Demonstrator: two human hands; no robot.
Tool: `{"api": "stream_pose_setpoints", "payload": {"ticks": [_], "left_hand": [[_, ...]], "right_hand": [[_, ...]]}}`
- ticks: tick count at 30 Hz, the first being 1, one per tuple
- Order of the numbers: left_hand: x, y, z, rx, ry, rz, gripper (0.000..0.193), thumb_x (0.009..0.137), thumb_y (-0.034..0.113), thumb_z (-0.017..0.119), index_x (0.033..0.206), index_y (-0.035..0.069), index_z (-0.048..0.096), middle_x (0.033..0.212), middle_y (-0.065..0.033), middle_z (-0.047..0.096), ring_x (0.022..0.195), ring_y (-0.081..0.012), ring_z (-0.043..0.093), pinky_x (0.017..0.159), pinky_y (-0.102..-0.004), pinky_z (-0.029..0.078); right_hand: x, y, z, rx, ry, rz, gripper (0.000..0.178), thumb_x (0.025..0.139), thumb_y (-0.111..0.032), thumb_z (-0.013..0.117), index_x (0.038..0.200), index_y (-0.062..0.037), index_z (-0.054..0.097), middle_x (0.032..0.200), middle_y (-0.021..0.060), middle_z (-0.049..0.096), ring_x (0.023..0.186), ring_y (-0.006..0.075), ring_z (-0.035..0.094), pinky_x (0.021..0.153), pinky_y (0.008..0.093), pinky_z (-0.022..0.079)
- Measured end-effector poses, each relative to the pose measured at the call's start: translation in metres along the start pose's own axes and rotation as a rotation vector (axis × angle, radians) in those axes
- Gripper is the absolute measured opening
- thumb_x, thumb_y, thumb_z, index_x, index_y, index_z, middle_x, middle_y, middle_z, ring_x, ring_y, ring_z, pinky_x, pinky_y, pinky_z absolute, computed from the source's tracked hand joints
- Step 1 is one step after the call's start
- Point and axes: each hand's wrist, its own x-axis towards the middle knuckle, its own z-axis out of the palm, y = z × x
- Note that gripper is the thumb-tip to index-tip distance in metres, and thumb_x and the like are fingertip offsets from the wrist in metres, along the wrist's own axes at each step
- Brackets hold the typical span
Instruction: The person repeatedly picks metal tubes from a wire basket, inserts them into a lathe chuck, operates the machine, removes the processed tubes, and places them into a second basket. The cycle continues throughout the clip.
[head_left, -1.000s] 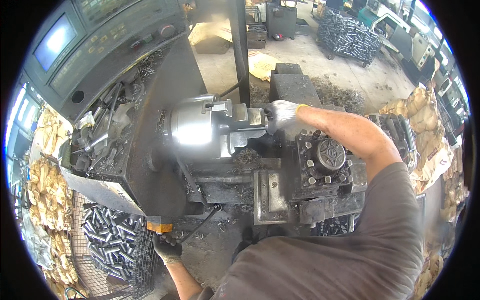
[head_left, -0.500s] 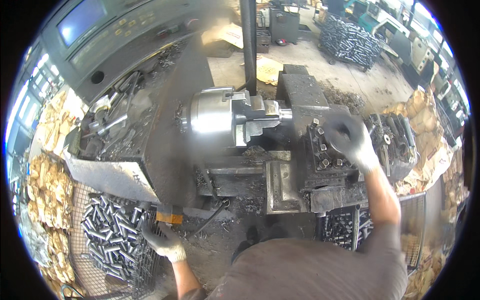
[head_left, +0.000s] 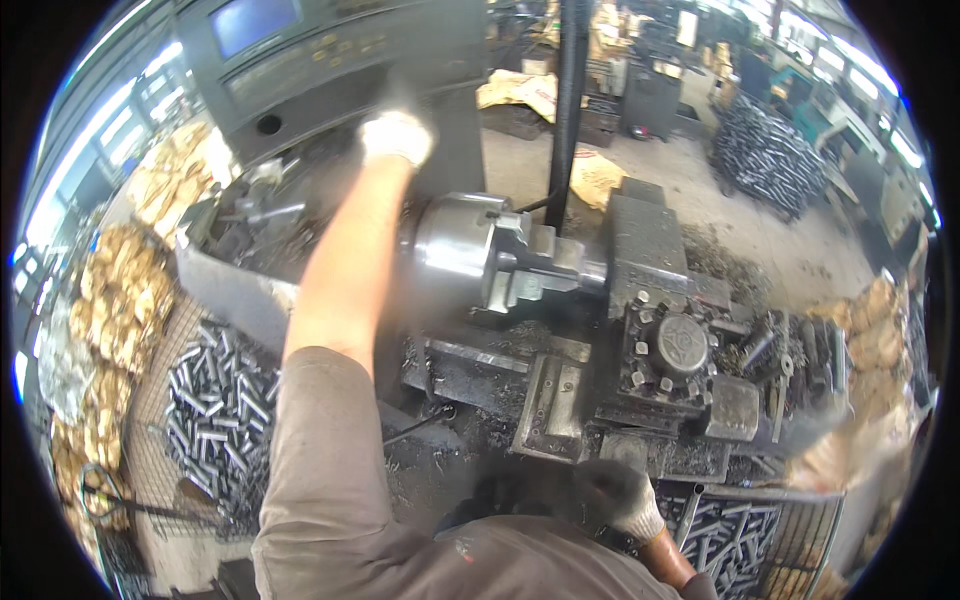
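My left hand (head_left: 397, 137), in a white glove, is stretched far forward below the control panel (head_left: 320, 65) of a lathe. Its fingers are smeared by motion. To its right is the round steel chuck (head_left: 455, 240) with stepped jaws (head_left: 545, 262); a short bright metal cylinder (head_left: 594, 274) shows at their right end. My right hand (head_left: 630, 503), gloved with a dark palm side, hangs low in front of the machine, nearest a basket of metal pieces. Its fingers are blurred, and I cannot make out anything in them. The bolted tool post (head_left: 681, 345) stands beyond it.
At left, a wire basket (head_left: 150, 490) holds many short metal tubes (head_left: 215, 400). Another pile of tubes (head_left: 735, 535) lies in a basket at lower right. A dark upright post (head_left: 568, 110) rises behind the chuck. Stacked brown sacks (head_left: 120, 290) line the left side.
My left hand has gone from beside the left basket up toward the control panel. My right hand has left the tool post top and dropped down toward me. The view has shifted.
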Motion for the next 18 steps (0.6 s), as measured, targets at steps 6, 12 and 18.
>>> {"api": "stream_pose_setpoints", "payload": {"ticks": [6,12,18], "left_hand": [[-0.260,0.059,-0.028,-0.543,-0.117,0.309,0.042,0.092,0.026,0.075,0.127,0.004,0.067,0.099,-0.0240,0.073,0.088,-0.0428,0.074,0.082,-0.0515,0.061],[-0.666,-0.060,-0.064,-0.398,-1.101,-0.783,0.052,0.099,0.045,0.068,0.141,0.014,0.068,0.126,-0.0190,0.076,0.115,-0.0390,0.074,0.096,-0.0473,0.060],[-1.033,-0.088,-0.279,0.080,-0.416,-1.955,0.045,0.096,0.042,0.067,0.126,0.010,0.076,0.125,-0.0230,0.076,0.121,-0.0411,0.072,0.102,-0.0479,0.057]], "right_hand": [[0.005,0.048,0.028,0.009,-0.129,-0.023,0.026,0.092,-0.010,0.077,0.116,-0.0003,0.076,0.101,0.0135,0.081,0.090,0.0185,0.079,0.083,0.0327,0.063],[0.034,0.032,0.101,-0.117,-0.537,-0.398,0.028,0.092,-0.011,0.078,0.117,-0.0001,0.076,0.099,0.0152,0.081,0.087,0.0232,0.081,0.080,0.0341,0.065],[-0.001,-0.003,0.258,-0.289,-1.051,-0.480,0.032,0.090,-0.019,0.080,0.114,0.0023,0.076,0.100,0.0174,0.082,0.089,0.0256,0.081,0.082,0.0362,0.063]]}}
